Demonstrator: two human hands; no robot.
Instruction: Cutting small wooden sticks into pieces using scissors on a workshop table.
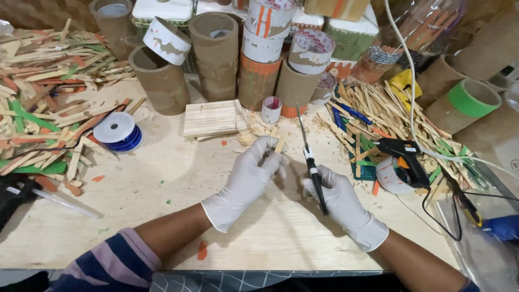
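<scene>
Wooden stick (280, 143) sits pinched in my left hand (250, 172), its end poking up past the fingertips. My right hand (339, 199) is closed around a black-handled knife (312, 165), blade pointing away just beside that grip. A slip could nick my gloved fingers (270, 157) or split the stick; loose sticks (373, 116) beyond could scatter.

A cluttered craft bench under even indoor light

A pale plywood tabletop (162, 178) fills the view, its surface flecked with shavings and paint spots; cardboard tubes (216, 54) stand crowded along the far edge, and a patterned grey covering (243, 280) shows below the near edge.
</scene>
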